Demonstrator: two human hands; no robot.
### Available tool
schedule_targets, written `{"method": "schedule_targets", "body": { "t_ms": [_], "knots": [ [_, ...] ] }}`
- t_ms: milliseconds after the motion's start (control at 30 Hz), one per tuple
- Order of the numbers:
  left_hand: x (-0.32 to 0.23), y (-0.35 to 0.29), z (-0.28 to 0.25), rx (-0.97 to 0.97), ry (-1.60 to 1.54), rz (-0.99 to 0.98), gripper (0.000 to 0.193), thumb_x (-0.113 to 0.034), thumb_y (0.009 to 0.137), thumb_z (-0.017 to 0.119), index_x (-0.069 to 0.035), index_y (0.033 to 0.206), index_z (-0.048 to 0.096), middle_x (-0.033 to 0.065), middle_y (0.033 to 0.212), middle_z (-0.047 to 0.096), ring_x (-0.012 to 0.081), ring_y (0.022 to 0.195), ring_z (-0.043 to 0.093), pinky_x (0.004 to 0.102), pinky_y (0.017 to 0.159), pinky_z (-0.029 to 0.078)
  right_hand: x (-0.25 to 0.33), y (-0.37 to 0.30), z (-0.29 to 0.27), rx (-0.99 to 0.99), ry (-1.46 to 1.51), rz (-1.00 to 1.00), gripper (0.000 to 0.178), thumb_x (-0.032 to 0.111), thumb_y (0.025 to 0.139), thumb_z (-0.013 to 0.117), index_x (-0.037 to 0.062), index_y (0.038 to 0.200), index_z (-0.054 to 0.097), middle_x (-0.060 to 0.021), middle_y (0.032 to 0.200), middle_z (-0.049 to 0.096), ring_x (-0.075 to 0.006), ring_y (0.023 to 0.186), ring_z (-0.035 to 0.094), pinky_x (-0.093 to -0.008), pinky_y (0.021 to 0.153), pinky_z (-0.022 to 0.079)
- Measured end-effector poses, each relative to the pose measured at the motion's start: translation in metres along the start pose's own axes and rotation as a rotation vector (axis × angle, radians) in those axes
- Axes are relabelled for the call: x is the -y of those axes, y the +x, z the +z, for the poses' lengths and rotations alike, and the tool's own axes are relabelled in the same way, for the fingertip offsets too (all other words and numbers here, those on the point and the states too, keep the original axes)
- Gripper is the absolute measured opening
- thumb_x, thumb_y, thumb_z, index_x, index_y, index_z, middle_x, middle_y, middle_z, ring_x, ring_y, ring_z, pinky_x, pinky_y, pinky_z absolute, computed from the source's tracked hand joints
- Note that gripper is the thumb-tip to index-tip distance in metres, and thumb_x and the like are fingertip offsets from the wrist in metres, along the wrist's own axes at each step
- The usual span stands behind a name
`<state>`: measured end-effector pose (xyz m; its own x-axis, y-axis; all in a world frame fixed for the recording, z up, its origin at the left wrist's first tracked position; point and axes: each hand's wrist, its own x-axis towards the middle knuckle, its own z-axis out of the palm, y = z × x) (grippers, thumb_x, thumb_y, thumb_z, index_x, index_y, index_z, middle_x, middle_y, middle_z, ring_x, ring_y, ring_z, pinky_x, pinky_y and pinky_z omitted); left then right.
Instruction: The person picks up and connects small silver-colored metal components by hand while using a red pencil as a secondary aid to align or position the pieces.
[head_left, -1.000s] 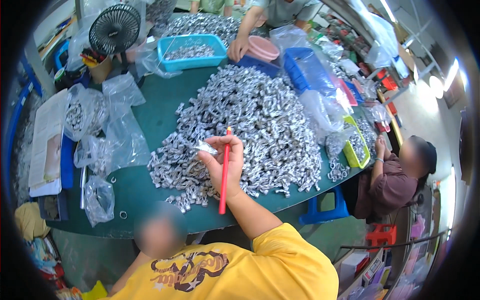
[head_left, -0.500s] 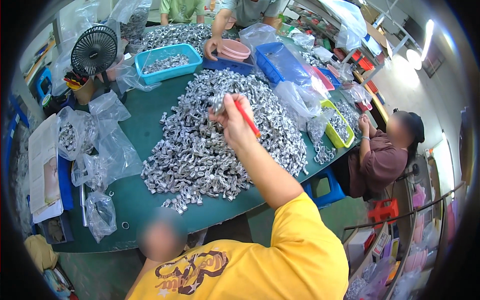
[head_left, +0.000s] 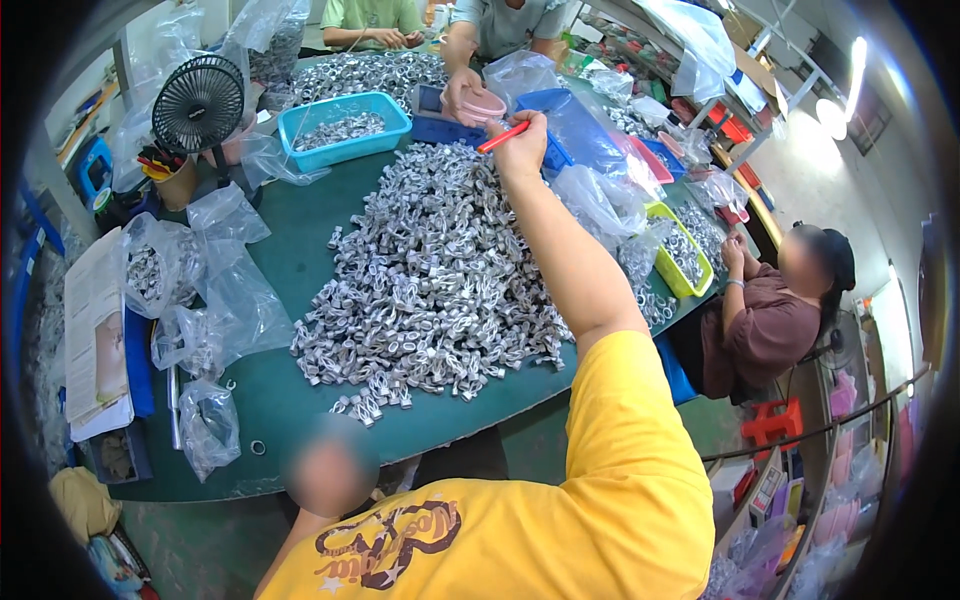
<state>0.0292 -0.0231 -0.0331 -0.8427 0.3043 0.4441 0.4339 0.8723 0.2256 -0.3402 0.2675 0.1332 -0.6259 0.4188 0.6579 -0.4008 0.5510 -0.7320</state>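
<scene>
My right hand (head_left: 522,150) is closed around a slim red pen-like stick (head_left: 503,137), with my arm stretched across the table. The hand is at the far edge of a large heap of small grey metal loop-shaped parts (head_left: 430,270), beside the pink oval baskets (head_left: 485,106) and the dark blue tray (head_left: 440,132). Whether my fingers also hold a metal part cannot be made out. A co-worker's hand (head_left: 463,92) touches the pink baskets just left of mine. My left hand is out of view.
A light-blue tray (head_left: 345,132) of metal parts stands at the far left, near a black fan (head_left: 198,105). Plastic bags (head_left: 240,300) lie along the left side. A blue tray (head_left: 575,130) and a green basket (head_left: 678,255) are on the right, where another person (head_left: 760,320) sits.
My right hand has moved from above the middle of the heap, away and to the right, toward the pink baskets, with the red stick still in it.
</scene>
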Motion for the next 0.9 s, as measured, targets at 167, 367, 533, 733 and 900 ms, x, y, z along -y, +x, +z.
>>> {"method": "schedule_targets", "body": {
  "t_ms": [167, 367, 533, 733, 900],
  "knots": [
    [-0.007, 0.012, -0.009, -0.231, -0.079, 0.006, 0.009, -0.01, 0.078, 0.061, -0.009, 0.087, 0.06, 0.0066, 0.066, 0.051, 0.0228, 0.055, 0.048, 0.0348, 0.047, 0.038, -0.021, 0.017, 0.016, -0.095, -0.063, 0.033, 0.045, 0.006, 0.058, 0.08, 0.0027, 0.088, 0.047, -0.0119, 0.082, 0.056, -0.0269, 0.077, 0.057, -0.0353, 0.07, 0.046],
    [-0.012, 0.015, -0.014, -0.252, -0.269, -0.105, 0.007, -0.014, 0.085, 0.057, -0.011, 0.078, 0.058, 0.006, 0.059, 0.046, 0.0227, 0.05, 0.043, 0.0349, 0.043, 0.031, -0.025, 0.02, 0.027, -0.075, -0.061, 0.009, 0.047, 0.008, 0.055, 0.081, 0.0016, 0.088, 0.048, -0.0162, 0.087, 0.056, -0.0324, 0.079, 0.056, -0.038, 0.071, 0.046],
    [-0.01, 0.013, -0.014, -0.166, -0.253, -0.09, 0.005, -0.011, 0.081, 0.06, -0.008, 0.085, 0.06, 0.0073, 0.067, 0.052, 0.0235, 0.055, 0.049, 0.0342, 0.047, 0.036, -0.038, 0.026, 0.033, -0.171, -0.181, -0.114, 0.051, 0.013, 0.052, 0.086, 0.0032, 0.086, 0.05, -0.01, 0.077, 0.057, -0.0246, 0.072, 0.056, -0.0333, 0.066, 0.046],
    [-0.003, 0.007, -0.007, -0.113, 0.006, 0.11, 0.034, -0.003, 0.067, 0.066, 0.001, 0.099, 0.057, 0.0134, 0.089, 0.058, 0.027, 0.074, 0.058, 0.0353, 0.062, 0.048, -0.034, 0.033, 0.033, -0.159, -0.118, 0.063, 0.04, 0.01, 0.058, 0.076, 0.0014, 0.085, 0.049, -0.0204, 0.088, 0.054, -0.0361, 0.081, 0.054, -0.041, 0.073, 0.044],
    [-0.004, 0.002, -0.003, -0.025, -0.008, 0.063, 0.032, -0.003, 0.069, 0.065, 0.0, 0.1, 0.056, 0.013, 0.092, 0.057, 0.0261, 0.079, 0.058, 0.0352, 0.066, 0.047, -0.055, 0.046, 0.035, -0.176, -0.1, 0.105, 0.032, 0.007, 0.062, 0.073, 0.0012, 0.082, 0.049, -0.0184, 0.083, 0.056, -0.0347, 0.078, 0.055, -0.0406, 0.071, 0.044]
  ]
}}
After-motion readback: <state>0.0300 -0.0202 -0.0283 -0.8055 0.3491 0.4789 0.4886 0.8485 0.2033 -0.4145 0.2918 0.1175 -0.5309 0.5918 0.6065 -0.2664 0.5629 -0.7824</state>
